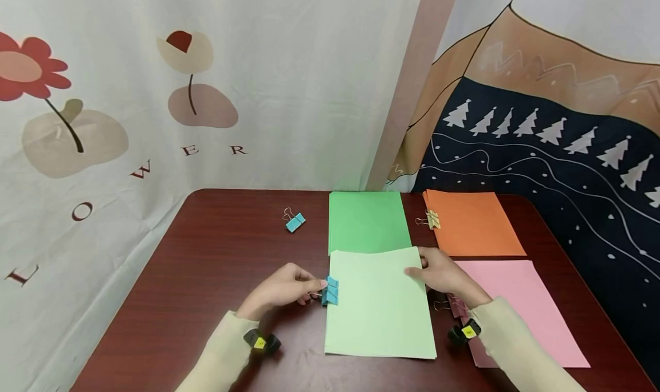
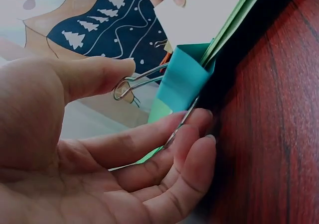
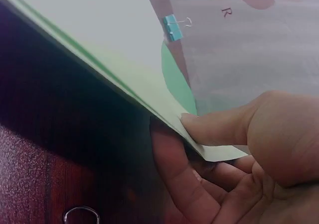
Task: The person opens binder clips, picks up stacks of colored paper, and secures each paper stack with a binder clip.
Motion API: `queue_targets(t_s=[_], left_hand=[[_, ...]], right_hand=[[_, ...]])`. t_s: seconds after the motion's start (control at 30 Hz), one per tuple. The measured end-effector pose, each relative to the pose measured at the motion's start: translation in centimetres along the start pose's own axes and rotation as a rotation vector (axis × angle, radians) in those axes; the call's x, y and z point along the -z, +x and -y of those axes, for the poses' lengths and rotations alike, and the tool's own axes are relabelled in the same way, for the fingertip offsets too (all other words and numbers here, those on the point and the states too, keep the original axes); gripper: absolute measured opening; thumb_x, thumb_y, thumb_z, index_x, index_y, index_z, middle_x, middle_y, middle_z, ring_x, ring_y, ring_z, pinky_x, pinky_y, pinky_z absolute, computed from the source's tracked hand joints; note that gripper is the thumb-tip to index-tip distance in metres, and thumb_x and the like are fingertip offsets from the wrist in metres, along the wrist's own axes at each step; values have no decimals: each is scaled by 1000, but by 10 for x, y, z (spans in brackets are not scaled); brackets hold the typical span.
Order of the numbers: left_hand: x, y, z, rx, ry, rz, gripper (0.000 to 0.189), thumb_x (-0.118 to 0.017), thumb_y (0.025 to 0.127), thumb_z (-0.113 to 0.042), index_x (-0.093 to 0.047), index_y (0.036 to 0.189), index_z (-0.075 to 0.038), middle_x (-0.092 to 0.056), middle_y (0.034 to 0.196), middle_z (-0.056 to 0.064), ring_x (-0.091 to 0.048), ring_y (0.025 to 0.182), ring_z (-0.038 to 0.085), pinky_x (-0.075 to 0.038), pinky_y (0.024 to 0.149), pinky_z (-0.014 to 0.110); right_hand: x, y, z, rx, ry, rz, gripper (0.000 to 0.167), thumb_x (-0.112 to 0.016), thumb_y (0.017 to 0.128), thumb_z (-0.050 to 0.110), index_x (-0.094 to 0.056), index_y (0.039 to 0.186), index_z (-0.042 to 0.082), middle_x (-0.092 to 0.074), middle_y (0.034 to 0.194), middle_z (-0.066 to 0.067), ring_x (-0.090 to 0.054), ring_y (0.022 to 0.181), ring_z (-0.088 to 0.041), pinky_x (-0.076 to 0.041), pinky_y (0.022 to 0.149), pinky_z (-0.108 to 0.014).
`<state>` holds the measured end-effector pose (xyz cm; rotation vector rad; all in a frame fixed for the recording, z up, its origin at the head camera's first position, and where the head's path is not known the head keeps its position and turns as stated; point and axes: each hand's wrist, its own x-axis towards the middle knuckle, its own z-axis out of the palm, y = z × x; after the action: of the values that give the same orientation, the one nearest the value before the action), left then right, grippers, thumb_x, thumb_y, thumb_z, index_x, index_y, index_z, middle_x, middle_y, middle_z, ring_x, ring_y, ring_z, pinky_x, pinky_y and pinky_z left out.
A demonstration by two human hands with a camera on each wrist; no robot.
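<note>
A reddish worktop point(image 1: 206, 260) stands against printed curtains point(image 1: 304, 65), orange paper point(image 1: 474, 226) far right; the left hand point(image 1: 283, 289) pinches a blue clip point(image 1: 331, 291), the right hand point(image 1: 443, 271) pale green paper point(image 1: 378, 309).

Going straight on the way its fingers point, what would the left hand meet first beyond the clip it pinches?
Most likely the pale green paper, at its left edge, where the blue binder clip sits; whether the left hand would slide over or under it is hard to judge.

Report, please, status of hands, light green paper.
Left hand pinches blue clip at left edge of light green paper. Right hand holds its far right corner. No obstruction seen.
</note>
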<state>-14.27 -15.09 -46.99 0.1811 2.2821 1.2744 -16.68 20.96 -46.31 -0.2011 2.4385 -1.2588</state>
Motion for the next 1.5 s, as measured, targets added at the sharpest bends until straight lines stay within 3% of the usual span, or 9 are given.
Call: queue_targets(t_s=[0.3,0.4,0.5,0.57,0.67,0.73,0.9,1.3,1.5], left_hand=[[-1,-8,-3,-13,112,40,39,-70,96,-45,-75,79,-9,-57,63,-2,-49,57,11,-36,53,25],[-2,-9,-4,-32,142,37,42,-68,97,-44,-73,76,-8,-55,61,-2,-45,55,10,-35,52,25],[-4,-11,-5,-51,170,32,42,-67,98,-43,-72,75,-8,-56,60,-3,-45,54,10,-35,52,25],[-4,-13,-6,-55,187,29,42,-67,98,-42,-72,74,-8,-55,59,-4,-45,54,10,-36,53,25],[-5,-14,-6,-55,203,20,39,-67,98,-41,-71,75,-10,-55,59,-5,-46,54,10,-37,54,25],[-6,-15,-7,-57,216,16,38,-67,98,-40,-71,76,-10,-55,59,-5,-48,55,10,-39,54,25],[-8,-16,-7,-87,237,13,33,-67,98,-37,-72,79,-10,-59,63,-3,-51,57,10,-42,56,26],[-7,-18,-10,-99,274,-16,29,-68,98,-36,-73,83,-12,-61,70,-3,-52,63,11,-42,60,27],[0,-15,-7,-123,296,-113,23,-70,97,-37,-75,93,-15,-66,78,-4,-58,75,11,-49,70,28]], right_hand=[[-4,-4,2,-46,-79,20,47,-72,95,11,-55,133,-9,-71,95,-17,-73,67,-25,-62,61,-39],[-3,-4,1,-39,-245,-2,61,-74,94,16,-49,140,-14,-68,117,-29,-74,93,-36,-62,79,-48],[-3,-3,1,-35,-386,-29,74,-76,92,22,-42,144,-17,-56,138,-36,-62,122,-45,-55,97,-56],[-4,-3,1,-36,-422,-42,76,-77,91,23,-42,145,-17,-52,143,-36,-56,129,-47,-51,102,-59],[-5,-2,2,-35,-448,-64,76,-80,88,25,-45,143,-15,-59,135,-33,-64,117,-41,-55,93,-53],[-5,-2,2,-47,-453,-77,74,-81,87,25,-47,141,-13,-68,117,-26,-67,96,-32,-56,79,-46],[-7,-2,3,-70,-444,-100,70,-82,86,25,-50,138,-8,-57,75,-8,-48,63,-18,-39,56,-31],[2,-1,5,-25,-463,-120,58,-84,85,31,-58,127,0,-63,107,-15,-60,91,-24,-50,70,-37],[13,3,8,48,-428,-147,53,-80,89,30,-58,125,-2,-61,117,-20,-62,96,-28,-55,81,-43]])
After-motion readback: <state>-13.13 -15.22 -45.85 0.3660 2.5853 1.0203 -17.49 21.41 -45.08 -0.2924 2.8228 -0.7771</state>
